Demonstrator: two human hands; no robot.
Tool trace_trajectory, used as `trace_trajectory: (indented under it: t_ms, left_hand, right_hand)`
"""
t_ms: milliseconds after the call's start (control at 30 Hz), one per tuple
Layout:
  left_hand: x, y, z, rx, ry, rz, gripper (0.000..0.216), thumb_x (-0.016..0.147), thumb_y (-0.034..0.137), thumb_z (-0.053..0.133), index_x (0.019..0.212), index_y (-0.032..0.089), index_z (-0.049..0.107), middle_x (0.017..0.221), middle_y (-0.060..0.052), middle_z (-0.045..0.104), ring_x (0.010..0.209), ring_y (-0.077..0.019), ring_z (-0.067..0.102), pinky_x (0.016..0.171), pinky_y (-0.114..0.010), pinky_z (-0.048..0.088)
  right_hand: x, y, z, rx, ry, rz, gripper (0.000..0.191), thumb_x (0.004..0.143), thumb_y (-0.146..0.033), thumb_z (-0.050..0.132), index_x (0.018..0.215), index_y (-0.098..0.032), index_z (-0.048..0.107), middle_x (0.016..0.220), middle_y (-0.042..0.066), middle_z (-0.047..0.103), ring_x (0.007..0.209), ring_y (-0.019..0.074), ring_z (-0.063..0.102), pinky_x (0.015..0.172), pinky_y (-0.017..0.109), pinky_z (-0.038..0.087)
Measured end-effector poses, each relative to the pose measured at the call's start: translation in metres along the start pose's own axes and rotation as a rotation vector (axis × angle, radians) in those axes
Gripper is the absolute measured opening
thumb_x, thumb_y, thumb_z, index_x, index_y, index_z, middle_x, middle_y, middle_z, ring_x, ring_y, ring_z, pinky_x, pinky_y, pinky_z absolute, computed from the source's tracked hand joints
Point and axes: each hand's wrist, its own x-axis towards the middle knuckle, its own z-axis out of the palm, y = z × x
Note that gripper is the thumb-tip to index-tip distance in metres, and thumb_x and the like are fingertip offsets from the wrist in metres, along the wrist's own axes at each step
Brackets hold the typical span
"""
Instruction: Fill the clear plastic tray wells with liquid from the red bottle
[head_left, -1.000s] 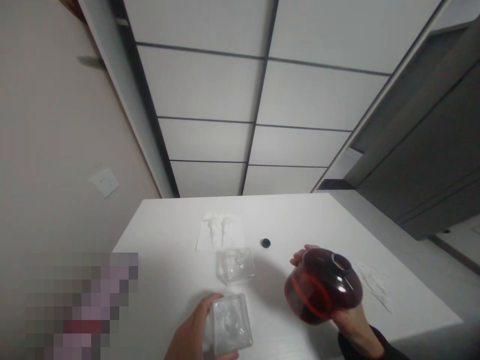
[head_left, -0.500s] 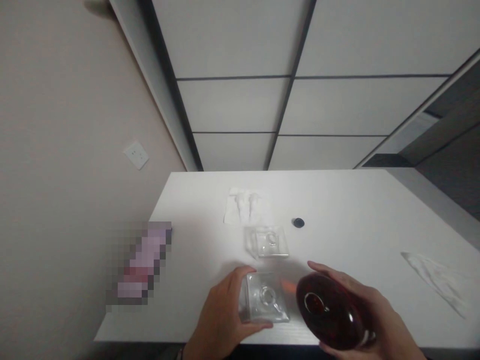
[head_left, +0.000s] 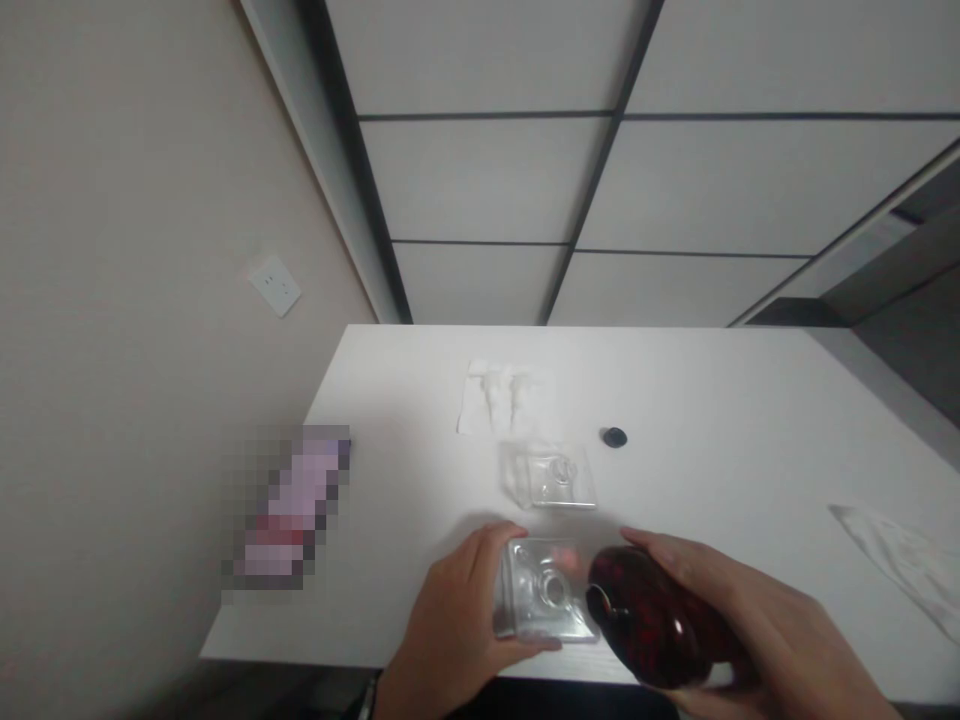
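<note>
My left hand (head_left: pixel 459 610) is closed around a clear, square plastic container (head_left: pixel 531 610) at the table's front edge, thumb on the near side and fingers on the far side. A round opening shows in its top. To its right, my right hand (head_left: pixel 757 610) grips a dark red bottle (head_left: pixel 667 630), tilted with its round mouth toward the container. The mouth is beside the opening, not over it. Behind them stands a second clear square container (head_left: pixel 544 492), also with a round opening.
Two white pump-head-like pieces (head_left: pixel 519 400) lie on a white tissue (head_left: pixel 474 415) farther back. A small black cap (head_left: pixel 615 437) is to their right. A crumpled white tissue (head_left: pixel 900 560) lies at far right, a blurred-out pinkish item (head_left: pixel 300 510) at left, near the wall.
The red bottle has tilted more, and its mouth has come closer to the container's opening. My left hand keeps its hold. The whole view has shifted slightly.
</note>
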Motion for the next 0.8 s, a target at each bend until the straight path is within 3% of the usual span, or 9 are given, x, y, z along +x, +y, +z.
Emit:
trace_trajectory:
  t_ms: [267, 433, 700, 800]
  left_hand:
    - [0.002, 0.003, -0.001, -0.005, -0.036, -0.023, 0.093, 0.063, 0.027, 0.106, 0.143, 0.023, 0.058, 0.139, -0.013, 0.073, 0.127, -0.0388, 0.070, 0.107, -0.056, 0.058]
    - [0.002, 0.002, -0.002, -0.020, -0.035, -0.002, 0.084, 0.071, 0.038, 0.102, 0.142, 0.024, 0.059, 0.140, -0.012, 0.072, 0.128, -0.0381, 0.070, 0.108, -0.055, 0.058]
    - [0.002, 0.002, -0.003, 0.003, -0.038, 0.005, 0.090, 0.067, 0.033, 0.105, 0.143, 0.022, 0.057, 0.141, -0.013, 0.072, 0.129, -0.0376, 0.070, 0.110, -0.055, 0.057]
    - [0.003, 0.001, -0.002, 0.019, -0.038, 0.008, 0.093, 0.064, 0.031, 0.107, 0.142, 0.022, 0.057, 0.140, -0.013, 0.072, 0.128, -0.0382, 0.070, 0.108, -0.056, 0.058]
  right_hand:
    - [0.013, -0.001, -0.010, -0.121, -0.015, -0.155, 0.089, 0.098, -0.059, 0.072, 0.172, -0.030, 0.033, 0.123, 0.013, 0.083, 0.091, 0.0344, 0.086, 0.074, 0.039, 0.074]
    - [0.020, -0.002, -0.014, -0.204, -0.016, -0.212, 0.092, 0.102, -0.061, 0.065, 0.176, -0.025, 0.023, 0.126, 0.014, 0.082, 0.093, 0.0356, 0.086, 0.078, 0.043, 0.074]
    - [0.028, -0.006, -0.019, -0.341, -0.058, -0.297, 0.086, 0.111, -0.058, 0.048, 0.176, -0.016, 0.011, 0.124, 0.017, 0.083, 0.097, 0.0329, 0.085, 0.077, 0.042, 0.073]
    - [0.034, -0.010, -0.022, -0.375, -0.048, -0.339, 0.082, 0.112, -0.057, 0.044, 0.175, -0.012, 0.016, 0.119, 0.015, 0.084, 0.095, 0.0299, 0.085, 0.078, 0.037, 0.072]
